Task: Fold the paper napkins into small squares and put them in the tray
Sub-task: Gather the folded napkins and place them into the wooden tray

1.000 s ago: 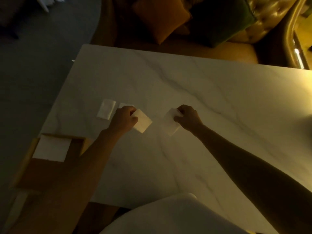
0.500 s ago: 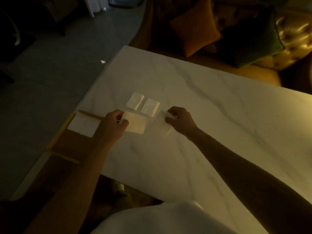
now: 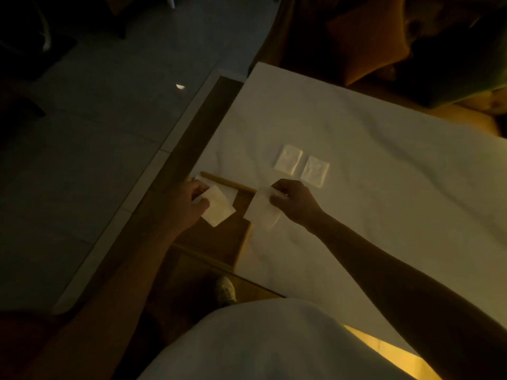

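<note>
My left hand pinches a folded white napkin and holds it over the brown wooden tray at the table's left edge. A white napkin lies in the tray's far corner, partly hidden by that hand. My right hand grips a second folded napkin above the tray's right rim. Two more folded napkins, one on the left and one on the right, lie side by side on the white marble table, just beyond my right hand.
The tray sticks out past the table's left edge, over the floor. A sofa with cushions stands behind the table's far side. My white shirt and a shoe show below.
Both hands have carried their napkins leftward, from over the table to over the tray. The camera has swung left too, so the tray now sits nearer the centre.
</note>
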